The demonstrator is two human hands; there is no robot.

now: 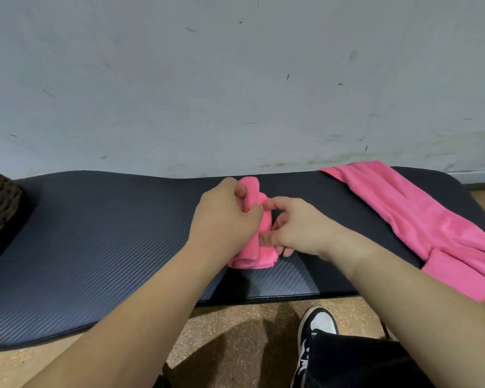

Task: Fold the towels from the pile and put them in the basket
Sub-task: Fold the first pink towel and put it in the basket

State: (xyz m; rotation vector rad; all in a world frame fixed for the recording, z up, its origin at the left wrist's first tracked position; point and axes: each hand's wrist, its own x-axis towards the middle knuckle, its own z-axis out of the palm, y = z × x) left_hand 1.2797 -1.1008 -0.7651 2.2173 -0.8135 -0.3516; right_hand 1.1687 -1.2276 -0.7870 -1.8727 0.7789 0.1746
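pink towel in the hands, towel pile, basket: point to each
pink towel [254, 257]: head view, lower folded end
towel pile [420, 214]: head view, middle of top cloth
basket [0, 208]: head view, woven side wall

The left hand [224, 217] and the right hand [297, 228] cover the middle of the small bundled pink towel [252, 257], so its folds there are hidden. The right edge cuts off the pile of loose pink towels [420, 217]. Only one side of the brown woven basket [0, 208] shows, at the left edge.
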